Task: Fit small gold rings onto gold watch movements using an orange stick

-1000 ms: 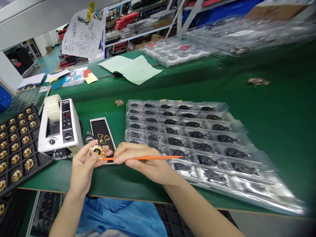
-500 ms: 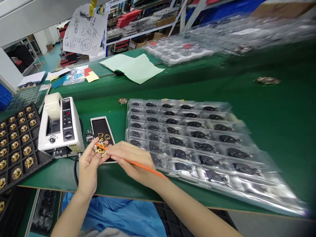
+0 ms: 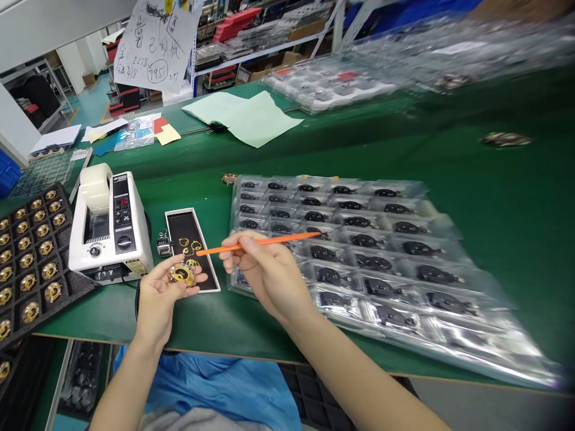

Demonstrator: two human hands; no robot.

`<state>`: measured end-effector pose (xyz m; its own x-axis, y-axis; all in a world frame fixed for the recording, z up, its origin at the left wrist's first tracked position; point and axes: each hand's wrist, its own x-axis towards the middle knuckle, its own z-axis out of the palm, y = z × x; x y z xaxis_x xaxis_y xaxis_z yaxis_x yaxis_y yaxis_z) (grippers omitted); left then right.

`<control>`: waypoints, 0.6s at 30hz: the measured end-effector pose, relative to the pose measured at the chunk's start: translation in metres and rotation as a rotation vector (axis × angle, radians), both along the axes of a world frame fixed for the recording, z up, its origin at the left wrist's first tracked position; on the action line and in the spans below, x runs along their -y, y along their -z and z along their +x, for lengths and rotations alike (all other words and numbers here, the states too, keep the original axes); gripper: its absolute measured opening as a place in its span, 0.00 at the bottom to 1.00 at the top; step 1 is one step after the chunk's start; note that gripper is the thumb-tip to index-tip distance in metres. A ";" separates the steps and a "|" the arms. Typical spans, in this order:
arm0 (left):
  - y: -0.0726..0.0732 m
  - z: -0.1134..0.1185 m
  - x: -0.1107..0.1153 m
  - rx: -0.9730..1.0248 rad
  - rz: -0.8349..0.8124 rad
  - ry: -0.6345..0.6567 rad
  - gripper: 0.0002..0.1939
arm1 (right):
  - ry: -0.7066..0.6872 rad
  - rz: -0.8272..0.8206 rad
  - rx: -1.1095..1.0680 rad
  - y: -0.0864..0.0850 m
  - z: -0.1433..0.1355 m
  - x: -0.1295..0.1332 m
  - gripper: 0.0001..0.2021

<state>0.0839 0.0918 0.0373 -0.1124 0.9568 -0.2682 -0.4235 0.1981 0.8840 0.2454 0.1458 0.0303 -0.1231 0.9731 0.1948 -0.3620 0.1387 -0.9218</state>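
My left hand (image 3: 159, 296) is closed round the edge of a round gold watch case (image 3: 182, 274), its open face turned up, with a black part inside. Between the fingertips of my right hand (image 3: 269, 272) is a thin orange stick (image 3: 269, 240). Its tip points left, apart from the watch case, over a white-rimmed box (image 3: 214, 281) with a black bottom. Several yellow ring-shaped pieces (image 3: 196, 245) lie in that box, behind the watch case. A small metal tally counter (image 3: 164, 245) stands just left of the box.
At left are a white tape dispenser (image 3: 135, 227) and a black foam tray (image 3: 67, 287) of gold watch cases. Clear plastic trays (image 3: 422, 206) with black parts cover the right. Green paper (image 3: 256, 123) and more plastic trays (image 3: 309, 105) lie at the back.
My right hand has lifted the orange stick off the watch case and moved right and up, and the stick now lies nearly level. The watch case has stayed in my left hand, slightly lower.
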 end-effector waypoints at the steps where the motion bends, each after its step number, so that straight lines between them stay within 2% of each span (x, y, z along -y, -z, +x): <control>1: -0.001 0.000 0.000 -0.007 0.009 0.004 0.22 | -0.032 -0.058 -0.016 0.000 0.000 -0.002 0.15; 4: -0.001 0.001 0.001 -0.036 0.042 -0.002 0.19 | -0.089 -0.138 -0.040 0.000 0.000 -0.006 0.16; 13: 0.000 0.002 0.003 -0.185 0.111 -0.003 0.10 | -0.151 -0.230 -0.058 -0.004 -0.003 -0.002 0.18; 18: 0.004 0.002 0.005 -0.231 0.107 0.008 0.07 | -0.167 -0.201 -0.031 -0.004 -0.003 -0.002 0.21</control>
<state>0.0858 0.0866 0.0338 -0.1516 0.9794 -0.1338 -0.2069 0.1009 0.9731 0.2419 0.1475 0.0344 -0.2819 0.9594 0.0058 -0.3930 -0.1100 -0.9129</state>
